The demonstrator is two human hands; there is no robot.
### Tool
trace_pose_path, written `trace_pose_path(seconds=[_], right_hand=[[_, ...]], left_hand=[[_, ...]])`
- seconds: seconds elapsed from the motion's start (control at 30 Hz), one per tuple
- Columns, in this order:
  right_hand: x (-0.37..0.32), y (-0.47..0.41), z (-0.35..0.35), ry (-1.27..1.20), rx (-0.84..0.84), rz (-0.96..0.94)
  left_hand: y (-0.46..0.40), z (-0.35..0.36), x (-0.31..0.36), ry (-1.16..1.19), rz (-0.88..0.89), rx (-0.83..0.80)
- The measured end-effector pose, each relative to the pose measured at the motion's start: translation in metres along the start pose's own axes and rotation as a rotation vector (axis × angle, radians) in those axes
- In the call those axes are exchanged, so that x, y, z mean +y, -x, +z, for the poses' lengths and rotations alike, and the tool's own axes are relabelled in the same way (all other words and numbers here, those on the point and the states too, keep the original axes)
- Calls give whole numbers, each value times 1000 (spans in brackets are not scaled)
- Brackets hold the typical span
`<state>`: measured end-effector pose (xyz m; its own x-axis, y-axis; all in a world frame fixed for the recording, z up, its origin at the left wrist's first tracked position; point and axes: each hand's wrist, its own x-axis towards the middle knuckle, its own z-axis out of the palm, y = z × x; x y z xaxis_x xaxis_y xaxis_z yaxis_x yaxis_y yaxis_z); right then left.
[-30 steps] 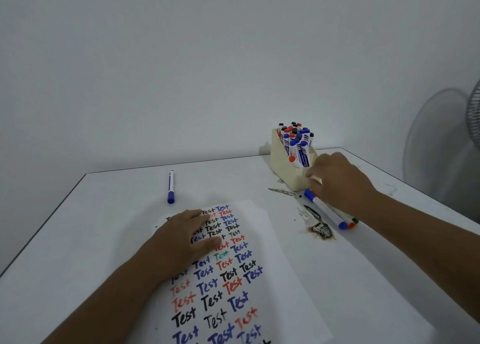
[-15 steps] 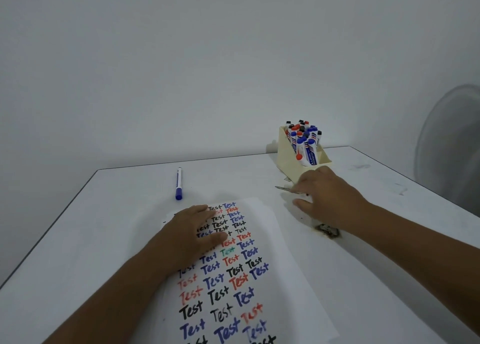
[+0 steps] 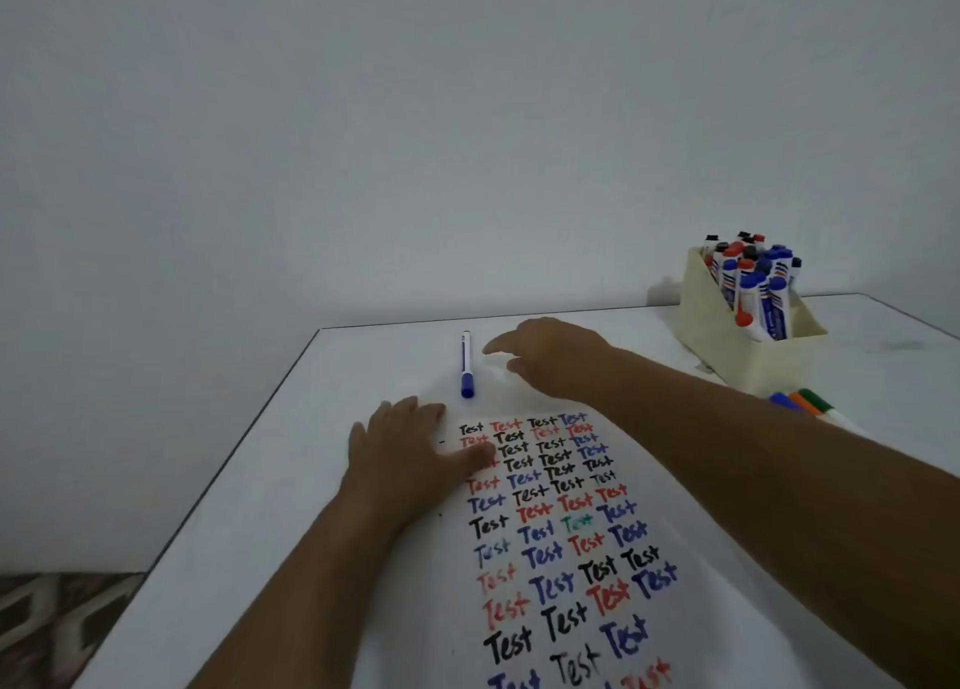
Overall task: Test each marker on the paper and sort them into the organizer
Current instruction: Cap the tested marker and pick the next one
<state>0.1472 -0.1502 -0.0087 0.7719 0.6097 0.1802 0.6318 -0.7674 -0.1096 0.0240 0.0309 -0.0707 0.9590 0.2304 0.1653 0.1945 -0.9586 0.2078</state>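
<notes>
With the left hand flat on the paper, the right hand reached, grip released, toward the blue marker lying on the desk; pinching its barrel looked next, then testing.

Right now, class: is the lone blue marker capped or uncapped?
Capped. The blue marker lies flat on the table with its blue cap on.
</notes>
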Motion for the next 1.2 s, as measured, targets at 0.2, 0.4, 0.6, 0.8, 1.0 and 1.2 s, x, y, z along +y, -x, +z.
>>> trace_pose_path(seconds=[0.2,0.4,0.6,0.8,1.0,1.2], right_hand=[[-9,-59,14,-228,4,23],[-26,-89,22,-205,-100,99],[-38,-96,25,83,-148,88],[-26,-58,4,-779,61,277],[-15,25,-28,-1299,149,300],[-12,104,-26,-1410,251,278]], left_hand=[[-3,10,-6,-63,-7,-153],[-2,7,-3,-104,17,-212],[-2,5,-6,-107,25,-224],[-1,5,-6,-44,-8,-184],[2,-8,4,291,41,50],[23,-19,35,540,342,125]])
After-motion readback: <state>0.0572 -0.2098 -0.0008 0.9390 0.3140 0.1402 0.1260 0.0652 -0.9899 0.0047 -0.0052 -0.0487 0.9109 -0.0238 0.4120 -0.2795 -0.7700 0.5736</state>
